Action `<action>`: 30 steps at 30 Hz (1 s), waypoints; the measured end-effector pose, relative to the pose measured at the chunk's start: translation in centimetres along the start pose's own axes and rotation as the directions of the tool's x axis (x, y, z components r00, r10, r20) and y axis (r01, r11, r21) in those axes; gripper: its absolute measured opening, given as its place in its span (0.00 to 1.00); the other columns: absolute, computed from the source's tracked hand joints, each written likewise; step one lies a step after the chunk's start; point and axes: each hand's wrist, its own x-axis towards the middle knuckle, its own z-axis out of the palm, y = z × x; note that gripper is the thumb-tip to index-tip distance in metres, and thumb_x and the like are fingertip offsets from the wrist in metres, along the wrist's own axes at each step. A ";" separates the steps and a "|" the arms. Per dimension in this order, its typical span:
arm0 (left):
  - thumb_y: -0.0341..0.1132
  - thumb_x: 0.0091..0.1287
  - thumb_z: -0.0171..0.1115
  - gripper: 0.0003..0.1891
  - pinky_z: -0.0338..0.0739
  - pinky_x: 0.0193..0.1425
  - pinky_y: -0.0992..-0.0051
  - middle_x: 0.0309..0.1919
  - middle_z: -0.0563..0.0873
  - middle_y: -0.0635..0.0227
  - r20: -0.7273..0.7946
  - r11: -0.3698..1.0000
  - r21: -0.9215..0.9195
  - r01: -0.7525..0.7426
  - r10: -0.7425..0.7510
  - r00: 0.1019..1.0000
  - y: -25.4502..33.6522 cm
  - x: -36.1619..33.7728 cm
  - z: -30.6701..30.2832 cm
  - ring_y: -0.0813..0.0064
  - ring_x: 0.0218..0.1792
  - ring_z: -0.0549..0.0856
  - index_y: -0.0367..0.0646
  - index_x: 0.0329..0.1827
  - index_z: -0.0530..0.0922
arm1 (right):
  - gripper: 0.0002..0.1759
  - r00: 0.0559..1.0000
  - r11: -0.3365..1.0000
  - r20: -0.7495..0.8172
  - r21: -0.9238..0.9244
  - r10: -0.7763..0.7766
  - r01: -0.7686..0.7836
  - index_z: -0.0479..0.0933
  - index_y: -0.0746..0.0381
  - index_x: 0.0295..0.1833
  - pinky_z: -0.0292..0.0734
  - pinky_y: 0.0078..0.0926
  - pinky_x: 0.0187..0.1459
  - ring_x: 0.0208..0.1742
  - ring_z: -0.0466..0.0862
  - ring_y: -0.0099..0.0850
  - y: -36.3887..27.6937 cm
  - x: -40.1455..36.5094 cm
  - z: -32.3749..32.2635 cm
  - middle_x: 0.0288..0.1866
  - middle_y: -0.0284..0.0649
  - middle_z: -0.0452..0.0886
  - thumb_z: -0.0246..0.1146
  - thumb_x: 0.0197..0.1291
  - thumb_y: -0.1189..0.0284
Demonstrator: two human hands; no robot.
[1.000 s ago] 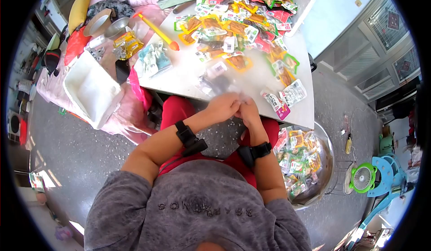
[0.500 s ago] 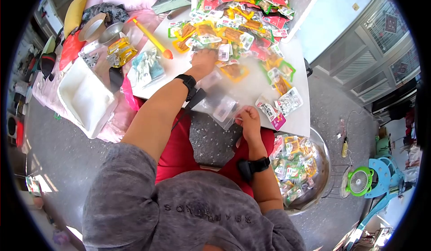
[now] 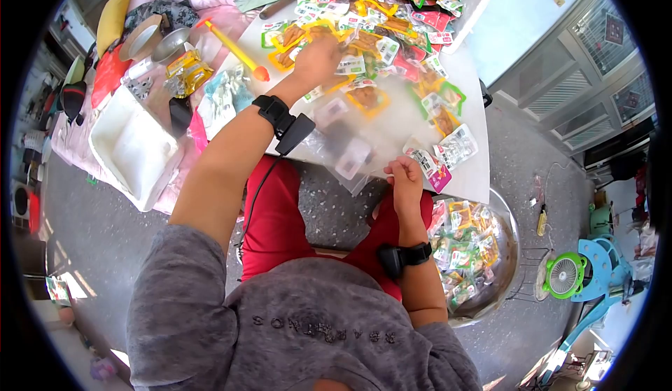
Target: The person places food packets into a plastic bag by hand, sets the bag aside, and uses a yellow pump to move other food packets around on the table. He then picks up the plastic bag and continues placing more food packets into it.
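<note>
My left hand [image 3: 318,58] reaches over the heap of snack packets [image 3: 367,41] on the white table [image 3: 448,174]; its fingers are blurred and hidden among yellow-edged packets. Near the front edge, my right hand [image 3: 406,181] hovers with its fingers curled together, nothing visible in them. A clear plastic bag [image 3: 352,158] with a pale label lies between the hands and overhangs the edge. Close beyond my right hand are a white-and-purple packet [image 3: 432,170] and a silvery white packet [image 3: 457,147]. A yellow-edged packet [image 3: 367,98] lies farther in.
A white bin [image 3: 478,13] full of red packets stands at the back. A metal basin [image 3: 514,251] of packets sits low on the right. To the left are a white foam box [image 3: 133,149], a yellow-and-orange stick [image 3: 234,46] and a bag of clear pouches [image 3: 227,100].
My left hand has moved farther up into the packets. My right hand has come off the clear bag's corner and shifted slightly right.
</note>
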 end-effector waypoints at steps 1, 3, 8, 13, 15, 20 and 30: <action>0.31 0.50 0.53 0.05 0.70 0.31 0.66 0.27 0.77 0.61 -0.096 0.998 -0.056 -0.034 0.029 0.995 0.7 -0.4 -0.7 0.61 0.29 0.76 0.40 0.22 0.69 | 0.08 0.999 1.000 -0.023 -0.010 -0.028 0.027 0.68 0.63 0.41 0.69 0.14 0.29 0.31 0.75 0.20 -0.5 -0.1 -0.2 0.31 0.33 0.74 0.54 0.54 0.75; 0.29 0.49 0.53 0.04 0.70 0.32 0.64 0.29 0.76 0.63 -0.155 0.972 -0.098 -0.212 0.196 0.968 2.6 -2.1 -2.4 0.60 0.31 0.76 0.40 0.25 0.68 | 0.10 1.000 0.997 0.008 0.067 0.024 -0.025 0.66 0.64 0.43 0.70 0.16 0.31 0.35 0.76 0.22 -1.6 -0.4 -0.3 0.36 0.35 0.73 0.54 0.55 0.74; 0.27 0.52 0.51 0.03 0.71 0.31 0.70 0.28 0.76 0.63 -0.273 0.866 -0.391 -0.312 0.214 0.938 7.0 -7.5 -4.4 0.62 0.29 0.75 0.39 0.27 0.67 | 0.19 0.986 0.970 0.167 0.242 -0.010 -0.031 0.63 0.64 0.51 0.72 0.21 0.38 0.48 0.72 0.26 -4.2 -2.5 0.4 0.49 0.38 0.68 0.57 0.54 0.73; 0.28 0.58 0.49 0.02 0.69 0.28 0.81 0.24 0.76 0.68 0.251 0.302 -0.892 0.337 -0.290 0.923 8.6 -11.5 -4.3 0.79 0.23 0.75 0.40 0.28 0.69 | 0.34 0.747 0.604 0.305 -0.446 -0.591 0.661 0.61 0.64 0.54 0.64 0.36 0.50 0.57 0.63 0.40 -4.3 -3.5 1.1 0.55 0.47 0.60 0.67 0.40 0.70; 0.25 0.58 0.49 0.03 0.70 0.28 0.80 0.25 0.73 0.72 0.372 0.101 -0.900 0.423 -0.328 0.869 9.8 -12.0 -4.9 0.82 0.24 0.73 0.42 0.27 0.67 | 0.37 0.611 0.288 0.442 -0.602 -0.657 0.745 0.61 0.64 0.54 0.60 0.40 0.52 0.58 0.62 0.45 -4.8 -4.2 1.6 0.55 0.50 0.59 0.69 0.34 0.69; 0.27 0.58 0.50 0.03 0.73 0.31 0.77 0.25 0.74 0.71 0.562 -0.198 -0.827 0.526 -0.292 0.774 9.7 -12.1 -5.2 0.79 0.26 0.75 0.44 0.28 0.67 | 0.31 0.551 0.162 0.562 -0.595 -0.617 0.787 0.64 0.63 0.49 0.57 0.43 0.53 0.56 0.63 0.47 -5.2 -5.0 2.2 0.54 0.49 0.62 0.66 0.34 0.71; 0.31 0.59 0.52 0.03 0.71 0.32 0.79 0.27 0.76 0.72 0.596 -0.154 -0.803 0.575 -0.209 0.776 10.7 -13.5 -5.0 0.80 0.28 0.75 0.44 0.33 0.69 | 0.08 0.809 0.706 0.137 -0.420 -0.572 0.571 0.71 0.67 0.39 0.72 0.28 0.37 0.36 0.77 0.36 -3.3 -4.7 -0.2 0.34 0.44 0.75 0.52 0.56 0.74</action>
